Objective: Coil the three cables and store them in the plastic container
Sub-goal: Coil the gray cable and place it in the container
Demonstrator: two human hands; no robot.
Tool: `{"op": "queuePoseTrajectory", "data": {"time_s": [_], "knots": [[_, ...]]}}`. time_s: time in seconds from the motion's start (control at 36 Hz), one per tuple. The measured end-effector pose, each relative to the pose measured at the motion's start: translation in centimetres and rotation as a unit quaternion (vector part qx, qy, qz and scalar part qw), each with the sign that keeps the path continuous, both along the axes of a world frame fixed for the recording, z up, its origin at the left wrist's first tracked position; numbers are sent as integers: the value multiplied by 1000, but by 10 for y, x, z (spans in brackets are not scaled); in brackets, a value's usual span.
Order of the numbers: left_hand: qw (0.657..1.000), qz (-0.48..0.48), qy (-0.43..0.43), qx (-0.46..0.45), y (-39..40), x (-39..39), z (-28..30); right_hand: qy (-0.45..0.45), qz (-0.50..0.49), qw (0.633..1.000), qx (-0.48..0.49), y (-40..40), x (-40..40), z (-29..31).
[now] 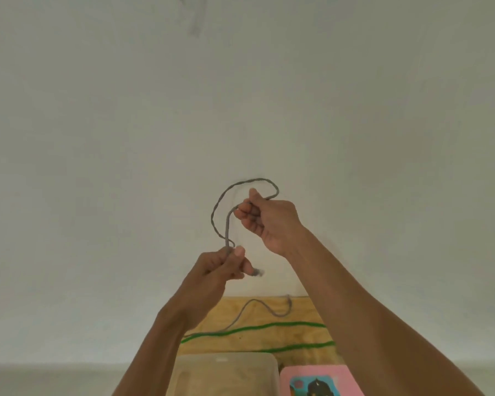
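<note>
1. Both hands are raised in front of a pale wall, working one gray cable point(222, 207).
2. The left hand point(220, 270) is curled around the cable's lower part, and a plug end point(257, 272) pokes out just beside its fingers.
3. The right hand point(265, 217) sits higher and to the right, pinching the cable where it arches over in a single open loop.
4. The loop runs roughly up and down between the two hands. To close it, the right hand probably has to bring its strand down and left to the left hand, which is the holder.
5. Below on the wooden counter point(300, 310) lie a second gray cable point(257, 305) and a green cable point(269, 327), both uncoiled.
6. The plastic container point(226, 367) stands nearest the person, under the left arm; a pink item point(317, 372) lies just beside it.
</note>
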State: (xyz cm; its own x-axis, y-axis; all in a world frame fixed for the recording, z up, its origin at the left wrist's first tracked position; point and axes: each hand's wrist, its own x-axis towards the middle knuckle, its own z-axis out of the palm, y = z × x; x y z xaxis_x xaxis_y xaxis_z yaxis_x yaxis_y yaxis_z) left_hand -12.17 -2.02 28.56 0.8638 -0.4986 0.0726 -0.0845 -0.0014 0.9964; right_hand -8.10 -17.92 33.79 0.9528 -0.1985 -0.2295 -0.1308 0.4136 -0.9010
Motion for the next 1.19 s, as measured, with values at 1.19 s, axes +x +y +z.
{"op": "queuePoseTrajectory", "data": {"time_s": [1.19], "knots": [[922,-37,275,-271,-8,15,50,-157,133,956,-208,7,-7,-27]]}}
